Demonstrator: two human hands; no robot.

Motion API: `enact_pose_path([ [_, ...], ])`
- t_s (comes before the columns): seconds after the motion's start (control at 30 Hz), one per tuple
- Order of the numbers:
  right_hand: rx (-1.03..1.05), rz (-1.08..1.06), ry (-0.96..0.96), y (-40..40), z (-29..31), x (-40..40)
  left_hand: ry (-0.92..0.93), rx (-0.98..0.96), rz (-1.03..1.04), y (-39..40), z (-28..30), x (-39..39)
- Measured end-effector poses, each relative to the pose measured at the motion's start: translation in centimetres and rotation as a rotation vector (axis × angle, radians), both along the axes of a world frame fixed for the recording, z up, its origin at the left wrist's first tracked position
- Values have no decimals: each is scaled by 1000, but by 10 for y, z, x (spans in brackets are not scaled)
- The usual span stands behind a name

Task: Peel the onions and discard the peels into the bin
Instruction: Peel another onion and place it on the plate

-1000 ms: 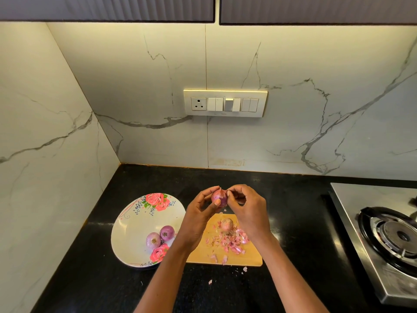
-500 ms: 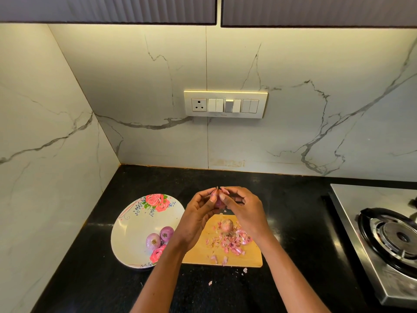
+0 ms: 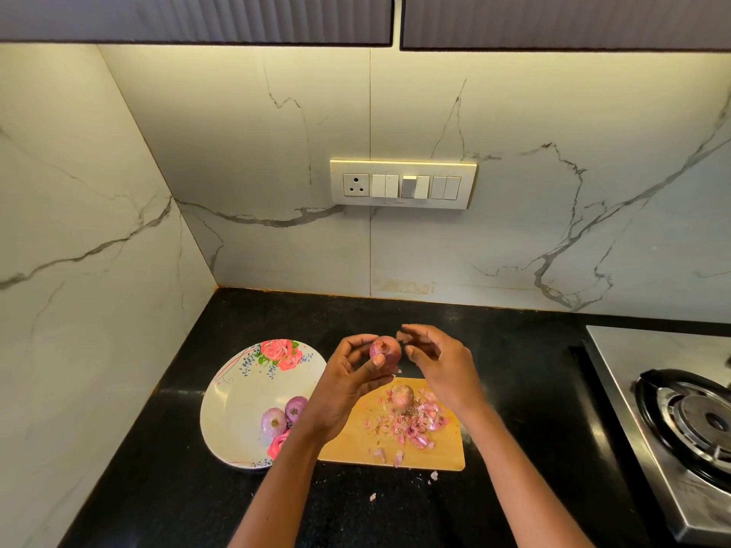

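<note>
Head view looks down on a black counter [image 3: 514, 369]. The person's left hand [image 3: 348, 383] holds an onion [image 3: 385, 352] up between thumb and fingers, above the wooden board [image 3: 451, 448]. The right hand [image 3: 443, 365] is just beside the onion, apart from it, with fingers bent and a small bit of peel [image 3: 403, 336] at the fingertips. One more onion [image 3: 402, 397] sits on the board among loose peels [image 3: 415, 429]. Two peeled onions [image 3: 283, 417] lie in the flowered plate [image 3: 233, 393], left of the board.

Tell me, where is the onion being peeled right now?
The onion is held up in the left hand, mid-frame above the cutting board, just left of the right hand.
</note>
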State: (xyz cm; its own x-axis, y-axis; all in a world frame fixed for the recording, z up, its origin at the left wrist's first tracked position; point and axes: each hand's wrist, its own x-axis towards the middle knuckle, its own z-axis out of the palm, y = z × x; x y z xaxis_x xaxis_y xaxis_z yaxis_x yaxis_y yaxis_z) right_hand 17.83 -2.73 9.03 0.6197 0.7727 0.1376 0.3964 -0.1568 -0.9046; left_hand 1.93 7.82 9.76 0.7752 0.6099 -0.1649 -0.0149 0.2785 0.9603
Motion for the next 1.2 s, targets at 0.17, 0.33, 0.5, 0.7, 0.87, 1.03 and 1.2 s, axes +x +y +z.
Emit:
enact_pose_path([
  [0.17,55,136,-113,-1,14,-5,16,82,-3,6,0,-2],
  [0.33,139,89,-229,-2,18,-7,47,189,-54,10,6,-2],
  [0.5,197,64,-357,-2,16,-12,62,272,-71,10,10,1],
  [0.7,210,26,-419,-6,14,-15,76,281,-95,10,9,2],
  [0.87,184,36,-445,-5,12,-16,105,278,-101,10,7,-1],
  [1.03,175,-21,-392,-1,13,-13,103,247,-85,7,7,-2],
  [1.2,114,-125,-236,0,9,-3,54,91,-78,6,6,-5],
])
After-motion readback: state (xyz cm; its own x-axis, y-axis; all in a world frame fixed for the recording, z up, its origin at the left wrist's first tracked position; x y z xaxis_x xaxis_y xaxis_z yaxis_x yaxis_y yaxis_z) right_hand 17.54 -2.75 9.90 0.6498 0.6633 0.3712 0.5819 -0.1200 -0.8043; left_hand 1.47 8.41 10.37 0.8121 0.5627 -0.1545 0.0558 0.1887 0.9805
